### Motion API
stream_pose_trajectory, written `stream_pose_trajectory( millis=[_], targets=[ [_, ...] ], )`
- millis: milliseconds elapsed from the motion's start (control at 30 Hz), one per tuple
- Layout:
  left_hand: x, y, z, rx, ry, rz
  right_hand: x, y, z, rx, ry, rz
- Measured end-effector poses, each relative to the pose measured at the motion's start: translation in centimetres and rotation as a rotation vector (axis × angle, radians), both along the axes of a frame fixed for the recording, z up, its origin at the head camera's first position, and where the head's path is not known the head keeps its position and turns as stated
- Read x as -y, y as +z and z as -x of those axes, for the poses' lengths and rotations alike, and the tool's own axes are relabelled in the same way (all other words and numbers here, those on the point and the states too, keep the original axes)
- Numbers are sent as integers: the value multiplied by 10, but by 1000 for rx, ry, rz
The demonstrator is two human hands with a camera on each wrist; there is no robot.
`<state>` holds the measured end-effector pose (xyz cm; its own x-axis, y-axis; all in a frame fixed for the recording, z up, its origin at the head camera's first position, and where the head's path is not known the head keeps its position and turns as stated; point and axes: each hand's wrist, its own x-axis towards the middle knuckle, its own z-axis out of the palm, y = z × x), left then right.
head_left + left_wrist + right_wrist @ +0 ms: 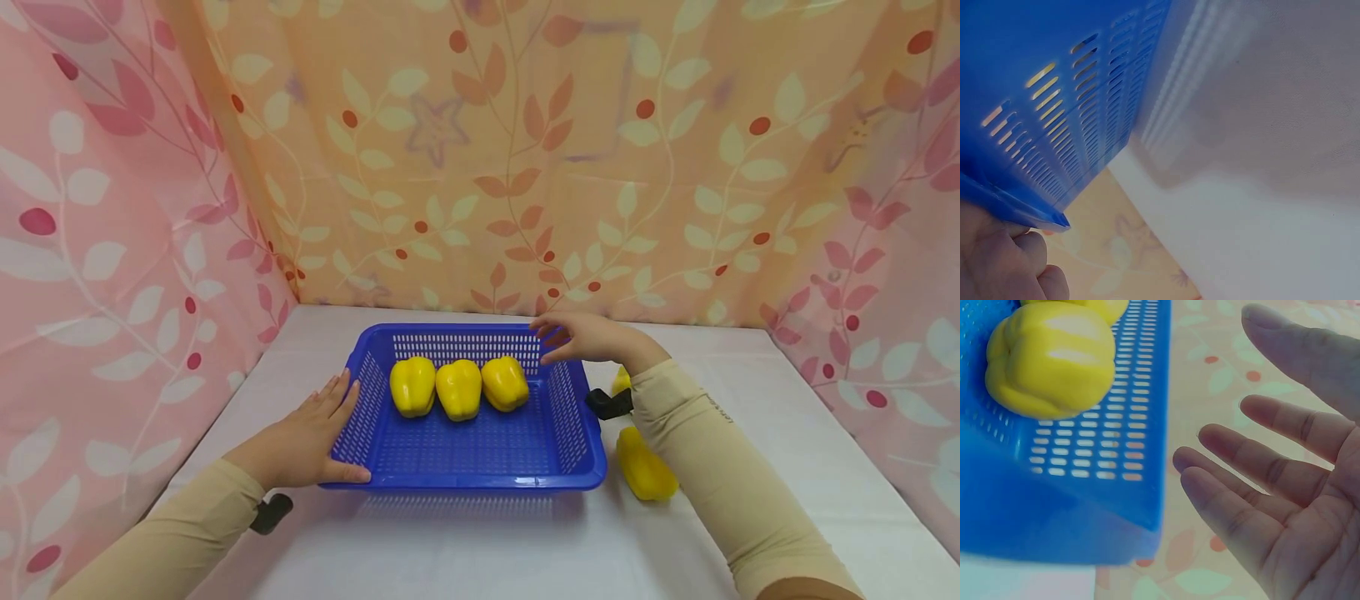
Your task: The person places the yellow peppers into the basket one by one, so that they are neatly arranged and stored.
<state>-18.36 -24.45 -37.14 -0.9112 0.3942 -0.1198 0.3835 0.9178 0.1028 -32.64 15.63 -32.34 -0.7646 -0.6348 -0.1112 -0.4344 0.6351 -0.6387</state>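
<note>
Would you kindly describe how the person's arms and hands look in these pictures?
The left sleeve and right sleeve are beige and reach the wrists; a dark marking, too small to read, runs along the right one. A black attachment sits at each wrist. The left hand and right hand are bare, with no gloves visible.

Right hand (588, 337) aloft, fingers (1275, 465) apart

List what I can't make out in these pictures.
Head view: the farther loose pepper, largely hidden by the right sleeve.
Left wrist view: the inside of the blue basket, hidden by its slotted wall; only glimpses of yellow show.
Left wrist view: the left hand, cut by the left and bottom edges.
Right wrist view: the second pepper, cut by the top edge and partly behind the nearer pepper.
</note>
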Motion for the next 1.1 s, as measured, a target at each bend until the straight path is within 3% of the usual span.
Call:
stream_pose_trajectory(
  millis=[167, 633, 1100],
  targets=[
    [0, 0, 0, -4, 5, 1, -14, 4, -4, 15, -9, 43],
    [0, 1, 0, -7, 5, 3, -59, 9, -21, 12, -57, 42],
    [0, 2, 0, -6, 4, 3, -109, 2, -45, -26, -121, -44]
  ],
)
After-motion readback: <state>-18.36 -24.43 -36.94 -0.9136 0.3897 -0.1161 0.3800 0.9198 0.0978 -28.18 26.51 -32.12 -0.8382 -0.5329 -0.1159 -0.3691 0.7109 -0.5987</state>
